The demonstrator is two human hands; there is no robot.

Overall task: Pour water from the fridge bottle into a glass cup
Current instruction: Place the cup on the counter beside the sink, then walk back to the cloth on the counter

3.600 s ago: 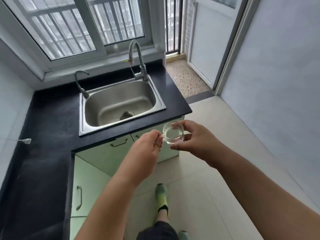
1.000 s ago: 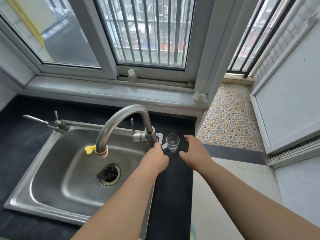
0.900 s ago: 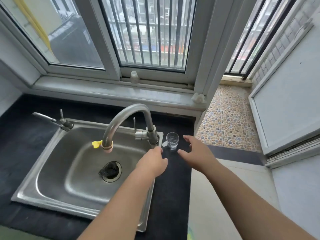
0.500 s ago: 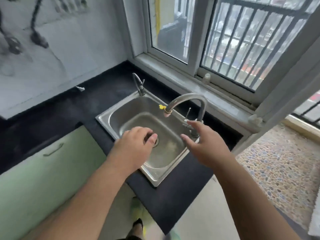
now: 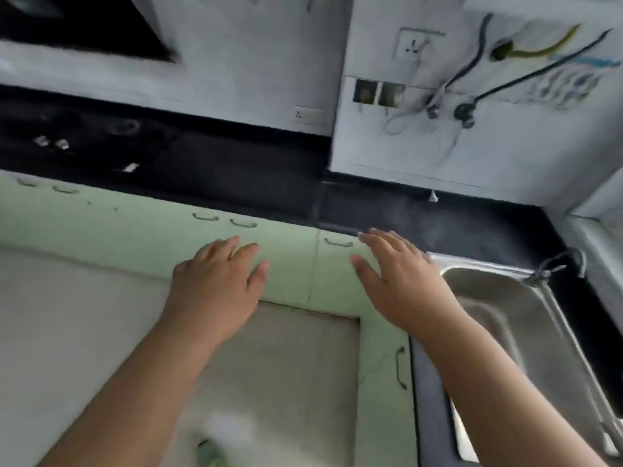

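Steel sink (image 5: 499, 318) sits at right beside the right hand (image 5: 401, 281), while the left hand (image 5: 215, 284) spreads likewise empty mid-frame, glass unseen.

Pale green cupboard doors (image 5: 145, 227) with thin dark curved handles (image 5: 243, 224). Black countertop (image 5: 236, 170), a bit dusty grey near the corner. Shiny silver-grey sink (image 5: 505, 308) with a silver tap (image 5: 556, 264). White wall (image 5: 256, 62) with a white socket (image 5: 413, 45). Black hoses (image 5: 526, 74) and one yellow hose (image 5: 542, 45) hanging on the wall. Blue and pink wavy marks (image 5: 563, 85) beside them, too blurry to make out. Light beige floor (image 5: 84, 315). Big black panel (image 5: 81, 25) up at the top left.
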